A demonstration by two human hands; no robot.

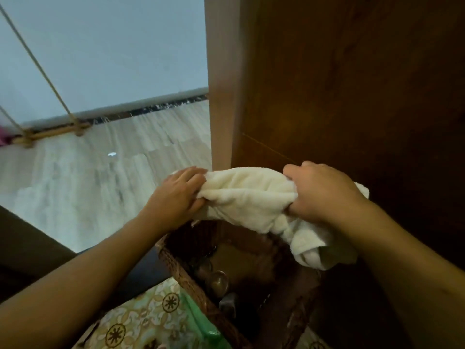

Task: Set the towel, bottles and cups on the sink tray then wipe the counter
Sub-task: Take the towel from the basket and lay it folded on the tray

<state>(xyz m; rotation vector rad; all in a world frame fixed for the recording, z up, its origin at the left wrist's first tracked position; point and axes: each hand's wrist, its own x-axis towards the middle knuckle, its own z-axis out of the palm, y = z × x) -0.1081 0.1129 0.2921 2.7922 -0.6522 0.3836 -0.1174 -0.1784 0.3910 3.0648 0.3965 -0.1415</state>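
**2 hands hold a towel over a woven basket**

The left hand (180, 195) and right hand (324, 195) each grip 1 end of a cream-white, soft terry towel (249, 195), fingers curled into the cloth. The towel is bunched into a thick roll that spans the gap between the hands, its long axis running left to right and roughly level; a loose, twisted tail hangs down below the right hand.

Directly beneath the hands sits a dark brown woven wicker basket (186, 275) with a coarse plaited rim; rounded dark objects lie inside it, too dim to identify. Behind the hands rises a dark brown, smooth wooden cabinet (352, 84). Beyond the left hand stretches a pale wood-grain plank floor (100, 177), meeting a light blue-grey wall (113, 46). Below the left forearm lies a green-edged patterned mat (156, 316) with round dark motifs.
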